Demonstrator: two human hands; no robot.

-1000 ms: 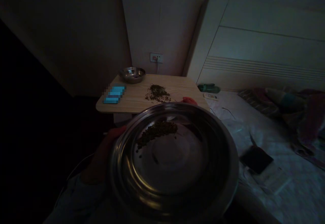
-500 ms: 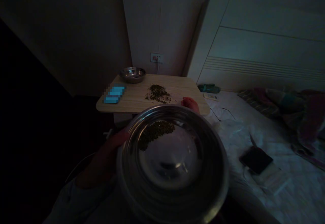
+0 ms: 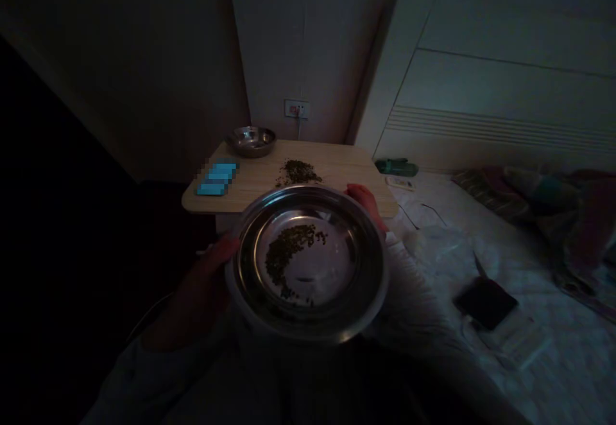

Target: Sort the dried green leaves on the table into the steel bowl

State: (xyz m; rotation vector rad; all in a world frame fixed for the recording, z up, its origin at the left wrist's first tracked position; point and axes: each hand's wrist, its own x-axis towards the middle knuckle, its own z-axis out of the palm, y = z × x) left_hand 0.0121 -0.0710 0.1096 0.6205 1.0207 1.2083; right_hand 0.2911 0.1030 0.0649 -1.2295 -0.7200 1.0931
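A round, shiny metal bowl (image 3: 332,264) is held in front of me above my lap. Small dark greenish beans or grains (image 3: 283,251) lie in a curved band along the left of its floor. My left hand (image 3: 219,261) grips the bowl's left rim, its fingers mostly lost in shadow. At the far right rim, my right hand (image 3: 366,203) is curled against the outside of the bowl, with part of it hidden behind the wall. Beyond the bowl, a loose pile of similar grains (image 3: 299,171) is spread on the small wooden table (image 3: 344,155).
A second metal bowl (image 3: 251,142) sits at the table's back left, near a blurred phone-like screen (image 3: 217,179). On the bed at right are a green bottle (image 3: 397,167), a white remote (image 3: 400,184), eyeglasses (image 3: 423,216) and a dark flat object (image 3: 486,303). A wall socket (image 3: 297,109) holds a plug.
The bowl has dropped away from the camera and now looks smaller and more level. Its grains have spread from the far left side down along the left of the floor.
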